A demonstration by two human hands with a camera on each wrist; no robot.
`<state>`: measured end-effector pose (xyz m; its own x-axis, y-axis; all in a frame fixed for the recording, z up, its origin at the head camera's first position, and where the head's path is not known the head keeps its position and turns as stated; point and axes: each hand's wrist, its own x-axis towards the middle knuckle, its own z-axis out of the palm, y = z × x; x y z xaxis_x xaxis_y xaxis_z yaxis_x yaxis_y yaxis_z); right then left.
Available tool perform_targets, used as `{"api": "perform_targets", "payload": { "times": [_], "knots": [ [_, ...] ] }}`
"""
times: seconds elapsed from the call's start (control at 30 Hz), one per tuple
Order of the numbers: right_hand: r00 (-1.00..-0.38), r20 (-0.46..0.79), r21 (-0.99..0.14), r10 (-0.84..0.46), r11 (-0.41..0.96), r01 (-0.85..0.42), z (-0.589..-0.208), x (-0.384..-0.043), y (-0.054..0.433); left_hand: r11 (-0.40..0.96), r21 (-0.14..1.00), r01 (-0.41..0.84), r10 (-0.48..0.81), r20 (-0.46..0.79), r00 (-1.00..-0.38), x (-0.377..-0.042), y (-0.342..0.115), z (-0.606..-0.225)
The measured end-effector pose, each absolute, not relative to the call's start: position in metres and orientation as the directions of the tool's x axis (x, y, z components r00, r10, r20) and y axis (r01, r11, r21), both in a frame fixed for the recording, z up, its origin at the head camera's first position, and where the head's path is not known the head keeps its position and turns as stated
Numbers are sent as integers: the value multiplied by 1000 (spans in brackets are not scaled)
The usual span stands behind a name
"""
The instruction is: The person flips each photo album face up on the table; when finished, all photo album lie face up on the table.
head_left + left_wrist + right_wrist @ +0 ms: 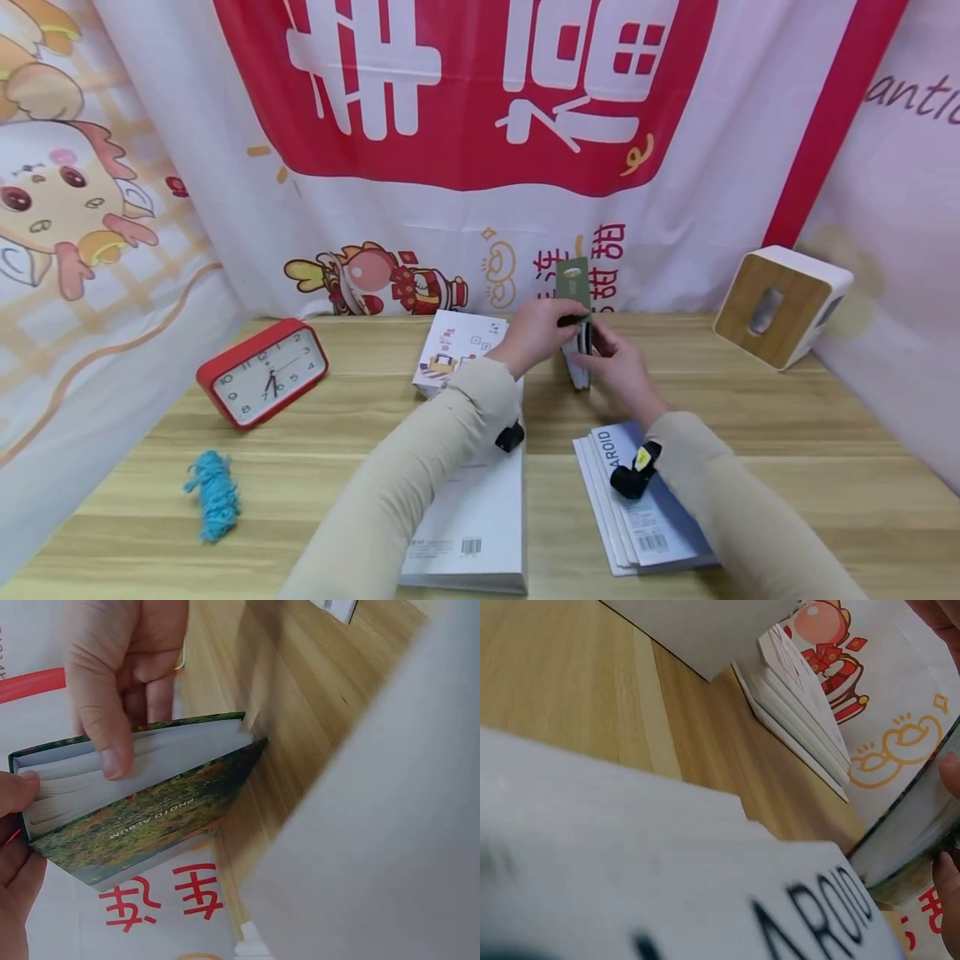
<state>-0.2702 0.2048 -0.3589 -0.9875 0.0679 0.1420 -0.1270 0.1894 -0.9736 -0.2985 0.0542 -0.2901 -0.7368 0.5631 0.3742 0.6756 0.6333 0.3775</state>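
Observation:
A photo album (180, 802) with a dark green, painted-looking cover stands partly spread between both hands near the back of the table; its white page edges face the left wrist camera. At its upper end my left hand (536, 332) grips it, with fingers (19, 793) on the edge. Lower down on the other side, my right hand (621, 368) pinches it, the thumb (112, 754) over the page edges and the other fingers behind the cover. Only fingertips (946, 892) of the right hand show in the right wrist view.
Left of the album lies a small printed white stack (457, 337), with a large white book-like block (468, 525) in front. Blue-white booklets (652, 508) lie under the right forearm. A red clock (266, 375), blue yarn (216, 496) and wood-fronted white box (780, 308) stand farther out.

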Motion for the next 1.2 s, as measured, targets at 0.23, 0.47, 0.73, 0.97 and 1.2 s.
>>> {"api": "perform_targets", "payload": {
  "times": [0.23,0.47,0.73,0.97,1.2],
  "knots": [
    [-991,97,-990,92,110,-86,-369,-272,198,660,351,664,569,343,-747,-300,53,-292],
    [-989,66,-994,130,97,-53,-372,-273,197,658,354,665,574,335,-747,-301,52,-291],
    [-985,74,-984,159,170,-47,-370,-276,196,663,366,654,574,312,-757,-304,45,-288],
    [-975,81,-971,205,236,-31,-366,-274,194,655,334,678,594,326,-735,-303,43,-288],
    [-965,153,-909,215,414,-52,-358,-270,205,649,310,695,594,365,-717,-296,47,-291]
  ]
}}
